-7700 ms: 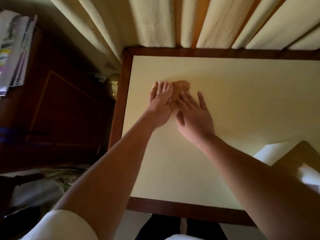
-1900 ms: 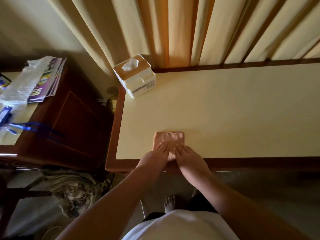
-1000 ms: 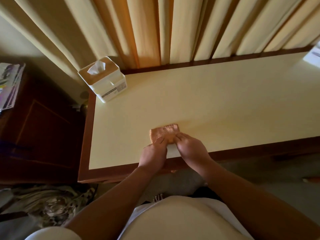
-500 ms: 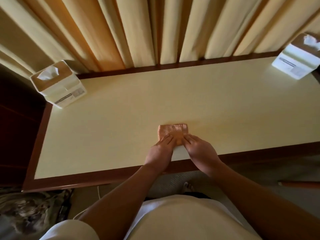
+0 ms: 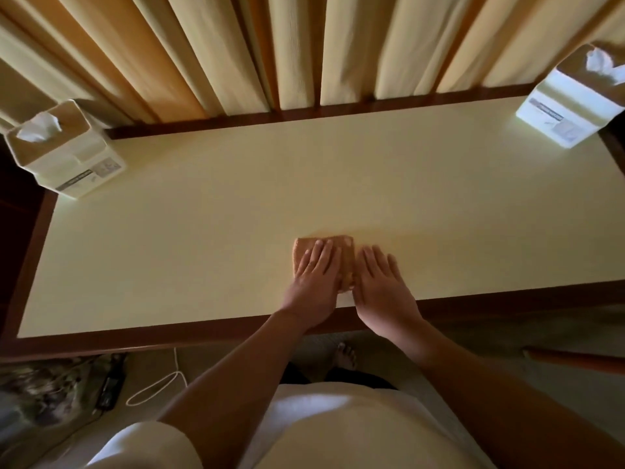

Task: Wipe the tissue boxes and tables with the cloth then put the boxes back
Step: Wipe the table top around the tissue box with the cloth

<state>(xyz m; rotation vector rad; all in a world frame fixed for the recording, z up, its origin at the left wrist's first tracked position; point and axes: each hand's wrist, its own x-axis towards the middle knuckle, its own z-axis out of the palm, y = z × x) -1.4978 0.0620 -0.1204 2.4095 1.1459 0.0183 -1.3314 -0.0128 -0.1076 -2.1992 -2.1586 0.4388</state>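
Cloth (image 5: 345, 252) lies flat near the table's (image 5: 203, 231) front edge; your left hand (image 5: 316, 282) presses it, fingers spread, while your right hand (image 5: 380, 286) rests flat just beside. Left box (image 5: 67, 157) sits nearer your left hand; right box (image 5: 571, 106) nearer the right.

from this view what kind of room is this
Probably a hotel or guest room, though a home bedroom is possible: a long cream table with dark wood trim, floor-length pleated curtains behind it, and a tissue box at each far corner.
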